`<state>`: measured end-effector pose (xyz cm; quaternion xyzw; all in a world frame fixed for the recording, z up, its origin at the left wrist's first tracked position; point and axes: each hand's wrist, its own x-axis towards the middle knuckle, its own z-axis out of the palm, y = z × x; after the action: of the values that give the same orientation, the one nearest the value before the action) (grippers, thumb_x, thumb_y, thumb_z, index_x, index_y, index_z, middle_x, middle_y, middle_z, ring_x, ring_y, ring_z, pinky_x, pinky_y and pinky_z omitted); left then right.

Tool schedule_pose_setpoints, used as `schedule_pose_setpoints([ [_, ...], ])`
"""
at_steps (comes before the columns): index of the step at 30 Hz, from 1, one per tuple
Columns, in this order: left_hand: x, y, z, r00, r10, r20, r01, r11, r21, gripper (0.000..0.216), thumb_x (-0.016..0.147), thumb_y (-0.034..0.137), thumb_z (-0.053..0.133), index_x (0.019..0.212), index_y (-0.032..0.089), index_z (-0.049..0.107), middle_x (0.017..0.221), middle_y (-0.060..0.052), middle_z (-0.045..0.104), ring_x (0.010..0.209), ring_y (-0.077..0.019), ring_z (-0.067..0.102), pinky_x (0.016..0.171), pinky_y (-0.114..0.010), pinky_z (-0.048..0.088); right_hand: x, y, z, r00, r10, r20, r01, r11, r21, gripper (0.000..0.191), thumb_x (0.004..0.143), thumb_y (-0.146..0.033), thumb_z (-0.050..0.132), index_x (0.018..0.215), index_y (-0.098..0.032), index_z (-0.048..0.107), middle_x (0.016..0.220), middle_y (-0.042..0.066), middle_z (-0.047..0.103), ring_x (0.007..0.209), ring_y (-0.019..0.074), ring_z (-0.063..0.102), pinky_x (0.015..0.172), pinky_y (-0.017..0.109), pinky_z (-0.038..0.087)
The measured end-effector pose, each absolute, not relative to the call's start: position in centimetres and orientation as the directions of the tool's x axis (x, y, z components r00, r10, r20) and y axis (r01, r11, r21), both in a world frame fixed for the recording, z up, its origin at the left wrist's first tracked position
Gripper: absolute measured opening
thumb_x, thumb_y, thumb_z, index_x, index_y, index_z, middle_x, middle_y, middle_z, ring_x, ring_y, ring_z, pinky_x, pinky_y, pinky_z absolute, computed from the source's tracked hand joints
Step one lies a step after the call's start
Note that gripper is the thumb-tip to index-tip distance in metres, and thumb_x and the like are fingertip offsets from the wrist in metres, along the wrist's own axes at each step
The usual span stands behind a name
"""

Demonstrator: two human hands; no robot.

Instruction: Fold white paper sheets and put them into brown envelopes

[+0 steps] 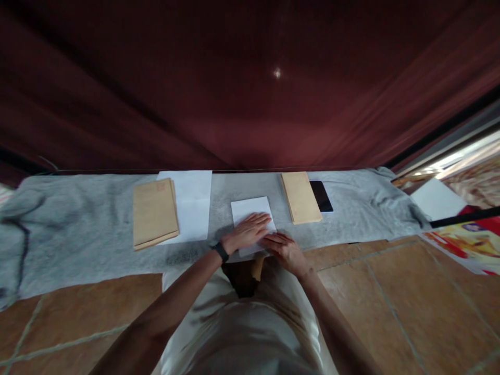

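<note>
A folded sheet of white paper lies on the grey cloth in front of me. My left hand, with a dark band at the wrist, lies flat across its middle, fingers stretched toward the right. At the paper's lower right edge rests my right hand, its fingers extended and pointing left. Neither hand wraps round anything. Part of the paper is hidden beneath both hands. To the left, a stack of brown envelopes overlaps larger white sheets. Another pile of brown envelopes sits to the right.
A dark phone lies partly behind the right envelopes. Grey cloth covers the narrow work surface, and a dark red curtain hangs along its far side. A colourful printed box or sheet is at the far right, above the tiled floor.
</note>
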<state>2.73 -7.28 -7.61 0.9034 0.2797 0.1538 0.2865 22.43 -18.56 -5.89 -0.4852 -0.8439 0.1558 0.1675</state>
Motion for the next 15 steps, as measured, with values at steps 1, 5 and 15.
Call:
schedule_pose_setpoints([
  [1, 3.5, -7.2, -7.9, 0.812, 0.572, 0.117, 0.41, -0.701, 0.583, 0.044, 0.102, 0.032, 0.05, 0.146, 0.025, 0.053, 0.158, -0.005, 0.046, 0.15, -0.0179, 0.036, 0.128, -0.043, 0.019, 22.4, -18.6, -5.9, -0.478, 0.869, 0.126, 0.764, 0.482, -0.429, 0.05, 0.09, -0.009, 0.063, 0.135, -0.03, 0.065, 0.137, 0.003, 0.067, 0.125, 0.0194, 0.063, 0.114, 0.039, 0.046],
  [5, 4.8, -7.1, -8.8, 0.83, 0.544, 0.127, 0.414, -0.752, 0.513, 0.047, 0.103, 0.034, 0.049, 0.15, 0.025, 0.048, 0.16, -0.005, 0.043, 0.153, -0.0197, 0.031, 0.129, -0.046, 0.014, 22.4, -18.7, -6.0, -0.471, 0.873, 0.125, 0.755, 0.472, -0.455, 0.044, 0.092, -0.012, 0.063, 0.133, -0.029, 0.067, 0.136, 0.003, 0.068, 0.127, 0.0198, 0.062, 0.115, 0.038, 0.045],
  [15, 0.8, -7.3, -8.5, 0.81, 0.568, 0.145, 0.447, -0.758, 0.474, 0.05, 0.102, 0.033, 0.05, 0.151, 0.028, 0.046, 0.162, -0.004, 0.041, 0.153, -0.0192, 0.031, 0.128, -0.043, 0.015, 22.5, -18.6, -5.8, -0.47, 0.876, 0.109, 0.755, 0.463, -0.465, 0.047, 0.093, -0.01, 0.06, 0.134, -0.032, 0.065, 0.137, 0.001, 0.067, 0.125, 0.0177, 0.063, 0.114, 0.037, 0.046],
])
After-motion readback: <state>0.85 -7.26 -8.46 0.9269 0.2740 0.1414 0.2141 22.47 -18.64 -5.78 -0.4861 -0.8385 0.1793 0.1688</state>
